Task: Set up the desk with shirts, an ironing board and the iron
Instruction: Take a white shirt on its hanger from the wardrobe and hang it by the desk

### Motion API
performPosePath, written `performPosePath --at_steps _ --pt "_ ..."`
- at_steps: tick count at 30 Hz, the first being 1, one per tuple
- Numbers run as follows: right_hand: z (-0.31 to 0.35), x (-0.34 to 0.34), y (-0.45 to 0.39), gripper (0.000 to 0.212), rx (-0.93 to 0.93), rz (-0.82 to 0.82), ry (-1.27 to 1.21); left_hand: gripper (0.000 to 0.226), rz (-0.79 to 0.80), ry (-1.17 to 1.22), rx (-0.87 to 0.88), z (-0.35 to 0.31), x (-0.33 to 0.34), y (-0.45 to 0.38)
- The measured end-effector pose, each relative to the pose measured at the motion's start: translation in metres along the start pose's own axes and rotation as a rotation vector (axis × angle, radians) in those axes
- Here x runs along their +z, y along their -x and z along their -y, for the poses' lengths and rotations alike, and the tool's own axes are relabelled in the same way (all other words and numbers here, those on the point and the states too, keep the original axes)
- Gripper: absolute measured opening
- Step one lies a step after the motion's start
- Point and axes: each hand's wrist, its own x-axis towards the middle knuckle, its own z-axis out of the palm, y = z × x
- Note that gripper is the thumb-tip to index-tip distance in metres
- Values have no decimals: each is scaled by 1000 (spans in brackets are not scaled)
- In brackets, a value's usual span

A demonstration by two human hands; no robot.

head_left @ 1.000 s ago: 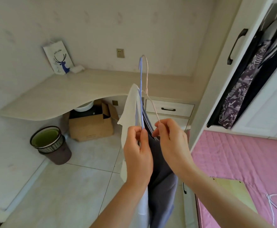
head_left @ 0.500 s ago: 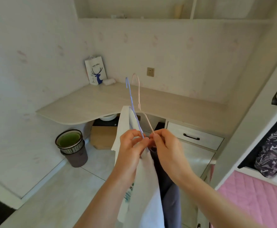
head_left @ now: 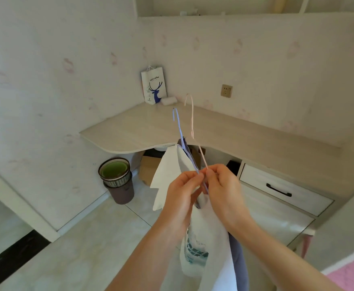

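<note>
In front of me I hold up two wire hangers with shirts on them. My left hand pinches the blue hanger, which carries a white shirt with a teal print. The pink hanger is pinched by my right hand; a grey-blue shirt hangs behind the white one, mostly hidden. Beyond the hangers lies the curved light-wood desk in the room's corner. No ironing board or iron is in view.
A white paper bag with a blue deer and a small white roll stand in the desk's corner. Below are a bin with a green liner, a cardboard box and a drawer. A wall socket is above the desk.
My view has swung left from the wardrobe and pink bed toward the desk, which is now nearer. Both hands still hold the hangers, which have tilted away from me.
</note>
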Motion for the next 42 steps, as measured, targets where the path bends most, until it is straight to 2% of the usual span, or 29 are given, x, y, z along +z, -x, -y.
performPosePath --at_steps 6,11,20,25,31,35,38,40,42 --pt "-7 20 -41 23 -35 24 72 30 -34 213 -149 -26 -43 -98" --pt "-9 44 -90 22 -43 56 163 32 85 224 -252 -58 -75 -163" --pt "-7 106 -177 22 -51 136 166 21 126 437 -331 -96 -112 -257" --pt "-7 126 -211 22 -40 173 161 35 101 430 -314 -117 -127 -293" --pt "10 132 -272 25 57 205 550 28 68 379 -271 -125 -131 -322" --pt "23 154 -299 25 -57 180 499 22 74 408 -176 -133 -130 -338" --pt "16 169 -316 25 -268 125 643 23 102 373 -74 -149 -129 -351" --pt "9 170 -334 17 -415 39 684 29 108 369 -10 -162 -127 -360" --pt "8 168 -355 13 -479 5 629 37 85 344 35 -173 -123 -370"
